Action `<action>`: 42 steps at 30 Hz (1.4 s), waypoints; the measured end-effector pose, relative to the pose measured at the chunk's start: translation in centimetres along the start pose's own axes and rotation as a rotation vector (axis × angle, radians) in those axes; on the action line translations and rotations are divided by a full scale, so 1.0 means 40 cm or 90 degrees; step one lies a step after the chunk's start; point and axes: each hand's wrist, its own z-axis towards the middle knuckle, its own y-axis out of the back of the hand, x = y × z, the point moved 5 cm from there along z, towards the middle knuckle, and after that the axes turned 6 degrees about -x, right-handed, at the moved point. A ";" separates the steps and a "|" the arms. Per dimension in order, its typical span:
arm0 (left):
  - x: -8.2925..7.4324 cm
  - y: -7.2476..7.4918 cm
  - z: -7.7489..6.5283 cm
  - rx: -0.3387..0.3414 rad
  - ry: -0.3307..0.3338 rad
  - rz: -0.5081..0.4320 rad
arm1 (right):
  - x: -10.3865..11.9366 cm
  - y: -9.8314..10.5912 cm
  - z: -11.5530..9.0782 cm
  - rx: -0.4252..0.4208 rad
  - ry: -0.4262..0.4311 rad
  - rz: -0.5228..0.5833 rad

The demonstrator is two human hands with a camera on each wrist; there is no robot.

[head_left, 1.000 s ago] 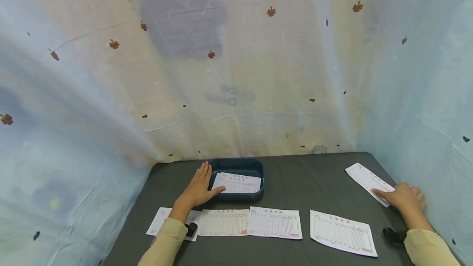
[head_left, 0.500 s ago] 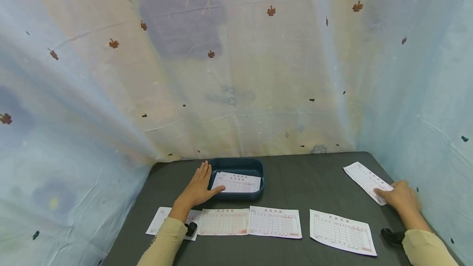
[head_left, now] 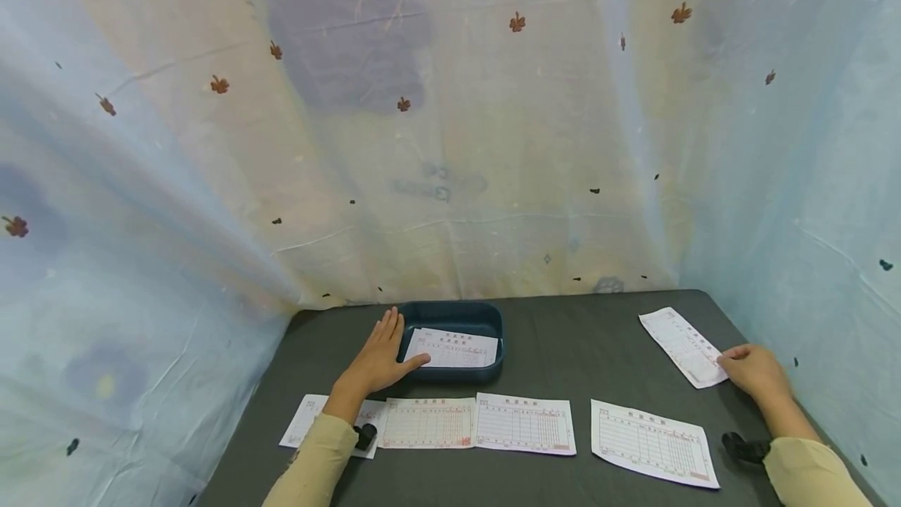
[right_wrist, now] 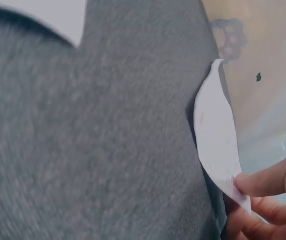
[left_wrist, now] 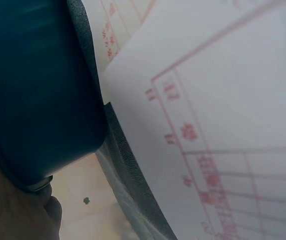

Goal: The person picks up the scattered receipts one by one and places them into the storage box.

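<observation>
At the right of the head view, my right hand (head_left: 760, 374) pinches the near end of a white printed form (head_left: 680, 346) between thumb and fingers. The right wrist view shows this form (right_wrist: 217, 130) bowed, its near end between thumb and fingers. My left hand (head_left: 380, 354) lies along the left side of a dark blue plastic tray (head_left: 461, 375), fingers straight and thumb across the front corner. Inside the tray lie overlapping printed forms (head_left: 454, 350). In the left wrist view, part of the left hand (left_wrist: 15, 205) touches the tray's rim.
Along the front of the dark table (head_left: 556, 350) lie a cream form (head_left: 429, 423), a white form (head_left: 525, 425) beside it, and another white form (head_left: 655, 444) further right. One more form (head_left: 303, 419) is partly under the left forearm. Patterned curtains (head_left: 457, 178) surround the table.
The right hand and its form have shifted a little to the left, and the fingers now pinch the form's near end. The left hand and the tray have stayed put.
</observation>
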 end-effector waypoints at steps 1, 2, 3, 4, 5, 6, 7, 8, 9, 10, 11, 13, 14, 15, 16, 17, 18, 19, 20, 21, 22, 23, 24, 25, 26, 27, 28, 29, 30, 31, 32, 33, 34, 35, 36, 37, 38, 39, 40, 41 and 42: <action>0.001 -0.001 0.000 0.000 0.000 -0.001 | 0.002 -0.002 0.002 0.000 0.011 0.011; 0.002 -0.002 0.000 -0.002 -0.001 0.000 | 0.004 -0.004 0.004 0.000 0.019 0.022; 0.003 -0.004 0.000 -0.004 -0.002 -0.002 | 0.005 -0.006 0.005 -0.002 0.029 0.030; 0.004 -0.005 0.000 -0.004 -0.002 -0.004 | 0.007 -0.007 0.006 -0.003 0.037 0.039; 0.004 -0.006 0.000 -0.007 -0.004 -0.009 | 0.008 -0.009 0.006 -0.003 0.041 0.048; 0.006 -0.010 0.000 -0.007 -0.005 -0.004 | 0.009 -0.010 0.006 -0.004 0.042 0.056; 0.007 -0.010 0.000 -0.008 -0.005 -0.004 | 0.009 -0.012 0.007 -0.009 0.043 0.061; 0.007 -0.011 0.001 -0.009 -0.006 -0.002 | 0.010 -0.013 0.007 -0.014 0.042 0.064; 0.007 -0.012 0.002 -0.009 -0.006 -0.001 | 0.011 -0.015 0.008 -0.019 0.041 0.069; 0.007 -0.010 0.002 -0.011 -0.007 -0.004 | 0.012 -0.016 0.008 -0.022 0.038 0.075; 0.007 -0.010 0.002 -0.010 -0.008 -0.001 | 0.014 -0.017 0.007 -0.027 0.037 0.078; 0.006 -0.006 0.002 -0.006 -0.005 0.004 | 0.021 -0.019 0.008 -0.036 0.041 0.077; 0.005 -0.004 0.002 -0.005 -0.004 0.004 | 0.026 -0.020 0.007 -0.036 0.043 0.081; 0.004 -0.002 0.001 -0.002 -0.002 0.005 | 0.032 -0.020 0.006 -0.037 0.045 0.087; 0.002 0.000 0.000 0.001 0.000 0.004 | 0.038 -0.021 0.006 -0.037 0.050 0.089; 0.001 0.001 -0.001 0.006 0.004 0.009 | 0.046 -0.021 0.005 -0.038 0.052 0.091; 0.000 0.004 -0.001 0.009 0.006 0.008 | 0.052 -0.021 0.004 -0.037 0.056 0.098; -0.002 0.006 -0.002 0.009 0.006 0.005 | 0.059 -0.022 0.002 -0.036 0.058 0.106; -0.004 0.007 -0.003 0.011 0.005 0.005 | 0.065 -0.023 0.000 -0.036 0.061 0.110; -0.006 0.009 -0.004 0.008 0.003 0.000 | 0.071 -0.025 -0.002 -0.035 0.064 0.111; -0.008 0.009 -0.005 0.007 0.001 -0.003 | 0.076 -0.026 -0.003 -0.035 0.068 0.111; -0.010 0.011 -0.006 0.003 -0.002 -0.008 | 0.082 -0.029 -0.005 -0.033 0.072 0.112; -0.012 0.012 -0.007 -0.001 -0.003 -0.012 | 0.088 -0.031 -0.006 -0.031 0.078 0.115; -0.013 0.013 -0.008 -0.005 -0.006 -0.013 | 0.093 -0.033 -0.008 -0.032 0.083 0.116; -0.013 0.012 -0.009 -0.002 -0.004 -0.009 | 0.098 -0.036 -0.009 -0.033 0.086 0.116; -0.014 0.012 -0.010 -0.002 -0.004 -0.011 | 0.103 -0.038 -0.010 -0.034 0.090 0.117; -0.014 0.010 -0.011 0.004 -0.001 -0.008 | 0.108 -0.040 -0.013 -0.033 0.095 0.121; -0.014 0.009 -0.012 0.007 0.002 -0.009 | 0.114 -0.042 -0.015 -0.034 0.103 0.122; -0.014 0.007 -0.012 0.012 0.005 -0.007 | 0.120 -0.044 -0.017 -0.036 0.112 0.123; -0.013 0.006 -0.012 0.014 0.006 -0.006 | 0.126 -0.046 -0.018 -0.037 0.122 0.122; -0.012 0.005 -0.012 0.016 0.009 -0.008 | 0.132 -0.048 -0.019 -0.037 0.133 0.122; -0.012 0.004 -0.011 0.016 0.009 -0.009 | 0.140 -0.050 -0.020 -0.034 0.142 0.125; -0.012 0.004 -0.010 0.016 0.010 -0.006 | 0.149 -0.052 -0.022 -0.029 0.152 0.128; -0.012 0.005 -0.010 0.013 0.009 -0.004 | 0.158 -0.054 -0.022 -0.025 0.162 0.129; -0.011 0.005 -0.010 0.014 0.011 -0.001 | 0.168 -0.057 -0.024 -0.019 0.167 0.132; -0.010 0.005 -0.009 0.015 0.013 0.000 | 0.177 -0.060 -0.024 -0.016 0.173 0.135; -0.010 0.006 -0.008 0.013 0.012 -0.002 | 0.187 -0.063 -0.026 -0.011 0.178 0.138; -0.009 0.007 -0.007 0.013 0.012 -0.001 | 0.197 -0.066 -0.028 -0.006 0.182 0.139; -0.009 0.008 -0.006 0.015 0.013 0.000 | 0.208 -0.069 -0.030 -0.003 0.187 0.141; -0.008 0.009 -0.005 0.016 0.014 0.002 | 0.217 -0.072 -0.030 -0.002 0.191 0.145; -0.008 0.010 -0.004 0.015 0.014 -0.002 | 0.226 -0.075 -0.032 -0.001 0.195 0.149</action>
